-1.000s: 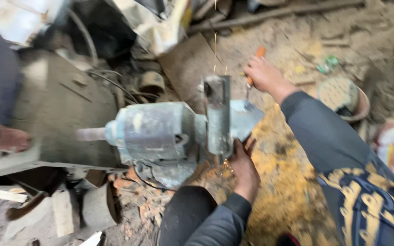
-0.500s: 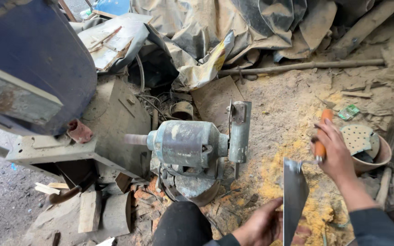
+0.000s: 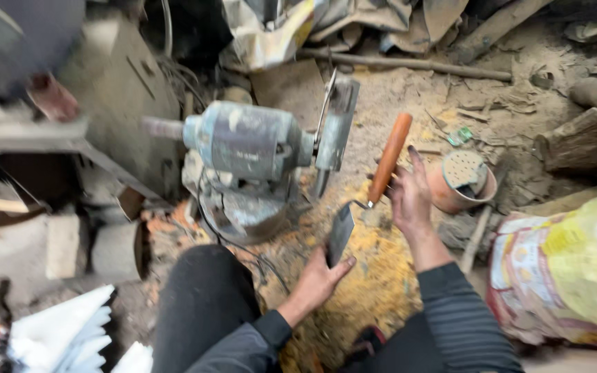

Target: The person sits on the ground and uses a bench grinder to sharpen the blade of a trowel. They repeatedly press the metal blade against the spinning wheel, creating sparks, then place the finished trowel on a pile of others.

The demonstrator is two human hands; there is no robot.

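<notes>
We see one flat steel trowel with an orange wooden handle [image 3: 381,181]: our left hand [image 3: 319,280] pinches its blade, our right hand [image 3: 409,197] seemingly half-open beside the handle, near one blue-grey bench grinder [image 3: 257,141].

Bench grinder [image 3: 257,148] sits on the floor [image 3: 409,90], centre; its wheel [image 3: 336,124] is on its right end. Trowel [image 3: 364,200] is just right of the wheel, between both hands: left hand [image 3: 319,276] at the blade end below, right hand [image 3: 409,197] beside the handle. Pot [image 3: 461,183] right of the right hand, sack [image 3: 568,269] further right. Blocks [image 3: 84,245] lower left of the grinder, probably bricks.
</notes>
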